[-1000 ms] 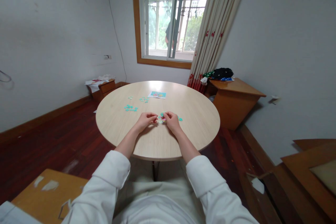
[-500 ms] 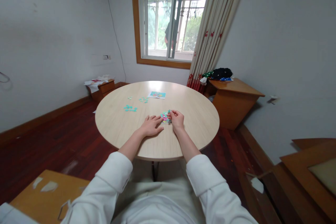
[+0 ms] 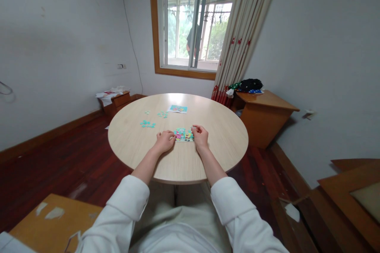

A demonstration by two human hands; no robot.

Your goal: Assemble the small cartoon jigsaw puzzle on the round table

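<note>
A partly covered jigsaw puzzle (image 3: 184, 135) with pink and yellow cartoon figures lies flat near the middle of the round table. My left hand (image 3: 165, 141) rests at its left edge, fingers bent and closed against that edge. Over the right end, my right hand (image 3: 200, 136) pinches a small greenish puzzle piece (image 3: 192, 127) between thumb and forefinger; the fingers hide most of it. Loose turquoise puzzle pieces (image 3: 147, 124) lie in a group to the left, with further pieces (image 3: 162, 114) behind them. A picture sheet (image 3: 178, 109) with similar figures lies beyond.
The round wooden table (image 3: 130, 142) stands in front of me. To its right is a wooden desk (image 3: 267, 102) with dark cloth on top. A low cabinet (image 3: 114, 99) with papers stands at the back left. A person (image 3: 192, 39) shows behind the window.
My left hand has drawn back leftward from over the puzzle to its left edge, its fingers now more bent, uncovering more of the picture. My right hand stays at the right end, still pinching.
</note>
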